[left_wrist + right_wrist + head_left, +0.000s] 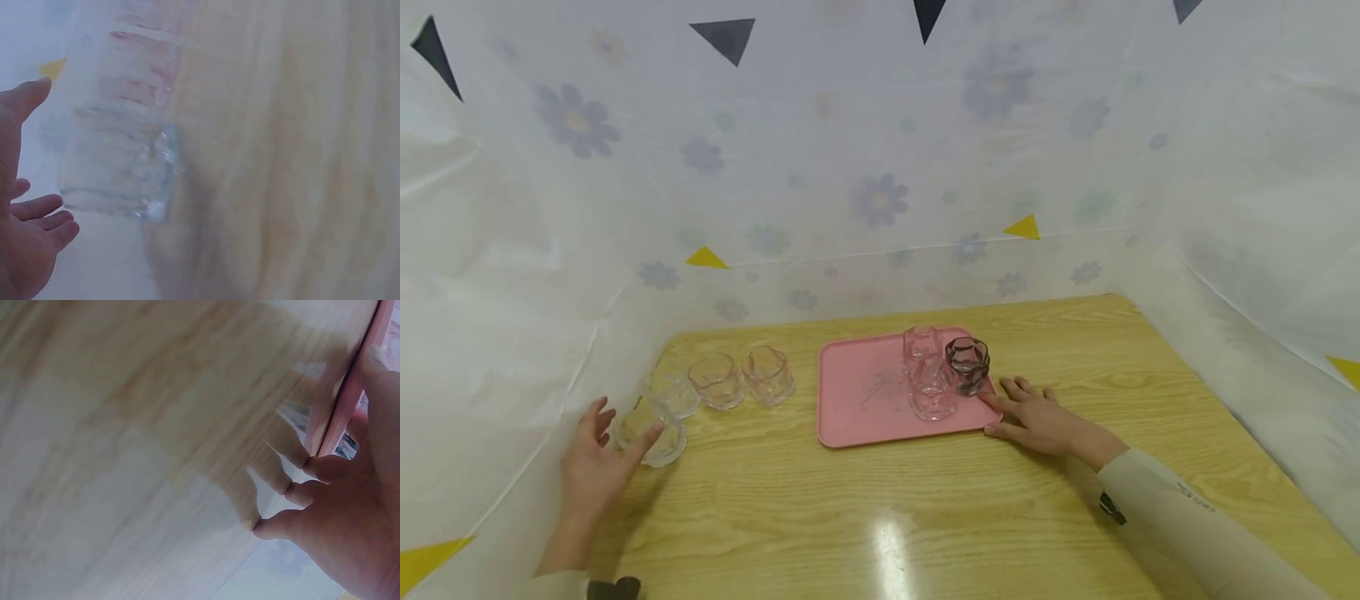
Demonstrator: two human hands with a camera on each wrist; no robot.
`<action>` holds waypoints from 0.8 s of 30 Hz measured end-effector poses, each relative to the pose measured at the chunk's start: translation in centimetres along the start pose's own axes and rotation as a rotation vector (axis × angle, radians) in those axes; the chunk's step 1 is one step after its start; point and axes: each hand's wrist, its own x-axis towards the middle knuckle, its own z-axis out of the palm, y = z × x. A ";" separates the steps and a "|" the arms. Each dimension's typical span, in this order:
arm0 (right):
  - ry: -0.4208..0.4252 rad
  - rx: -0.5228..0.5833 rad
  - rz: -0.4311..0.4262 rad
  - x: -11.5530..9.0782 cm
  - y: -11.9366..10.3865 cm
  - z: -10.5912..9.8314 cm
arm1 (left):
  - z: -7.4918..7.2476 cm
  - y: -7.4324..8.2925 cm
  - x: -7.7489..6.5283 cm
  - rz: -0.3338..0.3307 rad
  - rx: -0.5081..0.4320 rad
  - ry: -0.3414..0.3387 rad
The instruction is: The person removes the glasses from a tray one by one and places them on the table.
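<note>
My left hand (597,467) is spread around the near side of a clear glass (664,450), thumb over it in the head view. In the left wrist view, a gap shows between the thumb and fingers, with that glass (125,165) just past the fingertips. Behind it stand another clear glass (673,392) and two pinkish glasses (717,382), in a slanting row. My right hand (1037,423) rests at the right edge of a pink tray (857,417), several fingertips on the table. Close to its index finger, a dark grey glass (967,367) sits on the tray.
Clear glasses (932,400) stand on the tray beside the dark one, overlapping one another in the head view. The wood-grain table (775,517) is enclosed by white flower-printed sheeting (820,167) at the back and both sides.
</note>
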 end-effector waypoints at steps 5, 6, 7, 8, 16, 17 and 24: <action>0.000 0.002 0.000 -0.1 -0.1 -0.1 | -0.1 2.3 0.0 0.091 -0.052 0.075; 0.001 0.001 -0.001 -0.1 -0.1 -0.1 | 0.0 2.8 -0.1 0.108 -0.061 0.078; 0.001 0.000 -0.002 -0.1 -0.1 -0.1 | 0.2 3.3 -0.2 0.129 -0.071 0.080; 0.003 -0.001 -0.004 -0.1 -0.1 -0.1 | 0.4 3.7 -0.2 0.144 -0.080 0.078; 0.001 -0.005 0.000 0.0 -0.1 0.0 | 2.9 6.8 -1.0 0.253 -0.131 0.013; 0.000 -0.005 0.001 0.0 0.0 0.0 | 3.2 7.1 -1.0 0.274 -0.139 0.002; 0.000 -0.003 0.001 -0.1 -0.2 -0.1 | 5.3 8.7 -1.3 0.403 -0.160 -0.052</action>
